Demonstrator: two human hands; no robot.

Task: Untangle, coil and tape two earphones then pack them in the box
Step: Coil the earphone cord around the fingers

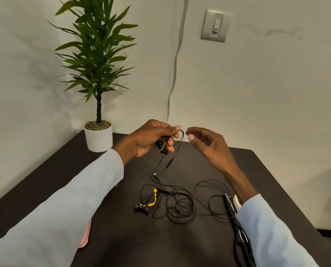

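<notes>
The thin black wired earphone (pixel 163 147) is lifted above the middle of the dark brown wooden table (pixel 257 166). Its two round black earbuds sit in the left hand (pixel 151 137), whose fingers are curled round them and pinch a small loop of cord at the thumb tip. From there the cord hangs down past its slim inline remote into a loose black heap of tangled cable (pixel 176 205) lying on the table nearer the camera. A second black earbud pair with yellow-patterned trim (pixel 147 204) lies at the left edge of that heap. The right hand (pixel 209 145) hovers just right of the held loop, fingers relaxed and part-curled, grasping nothing.

The risk, as I judge it, is in pulling upward while both cords are still crossed in the heap: tension could tighten the loops into a knot or drag the second earphone along.

On the right, partly under the sleeve, lie black-handled scissors (pixel 236 224) beside a pale roll that may be tape (pixel 237 202). A pink flat object (pixel 85 237) shows under the left sleeve. Far left stands a green leafy plant in a white pot (pixel 98 136).
</notes>
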